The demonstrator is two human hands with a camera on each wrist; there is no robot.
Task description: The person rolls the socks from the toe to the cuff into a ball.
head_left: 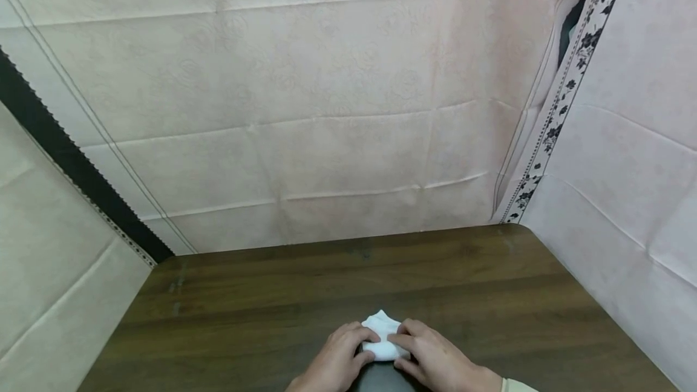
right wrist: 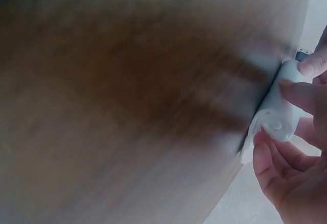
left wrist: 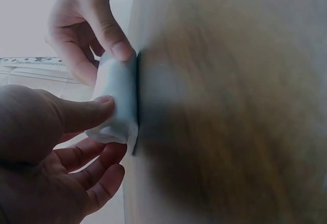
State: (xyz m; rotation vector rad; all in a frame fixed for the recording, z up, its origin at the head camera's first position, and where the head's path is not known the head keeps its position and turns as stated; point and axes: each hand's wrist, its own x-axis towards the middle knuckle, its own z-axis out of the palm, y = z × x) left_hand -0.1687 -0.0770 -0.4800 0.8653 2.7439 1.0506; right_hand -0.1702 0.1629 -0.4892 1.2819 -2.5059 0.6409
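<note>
Head view: I see a small white rolled cloth wad (head_left: 384, 339) at the near edge of the dark brown wood-grain surface (head_left: 348, 283), w/ both hands on it. Left hand (head_left: 337, 360) comes in from the left, right hand (head_left: 435, 359) from the right, fingertips meeting over the roll's near half. Its far end fans out past the fingers, away from me. Neither hand is clearly nearer; both touch it. Long axis looks roughly left-right btwn the hands, tho the wad is lumpy, so I'd not swear to it. Creased pale pink sheets (head_left: 327, 107) hang behind & at both sides.

Left wrist view: the roll (left wrist: 118, 98) sits right at the surface (left wrist: 230, 106) edge, pressed against it. My left thumb (left wrist: 76, 114) lies flat on the side of the roll, other left fingers (left wrist: 97, 173) curled loosely underneath: a light pinch, not a fist. The right hand (left wrist: 87, 29) at the far end pins it w/ thumb tip on top.

Right wrist view: blurred, but the roll (right wrist: 278, 114) shows end-on at the surface (right wrist: 127, 106) edge, coiled layers visible. Right hand (right wrist: 296, 157) fingers curl round it from below, thumb across the top, so it's gripping. One fingertip of the left hand (right wrist: 312, 63) presses the far end. Wrists are low, palms facing each other.
</note>
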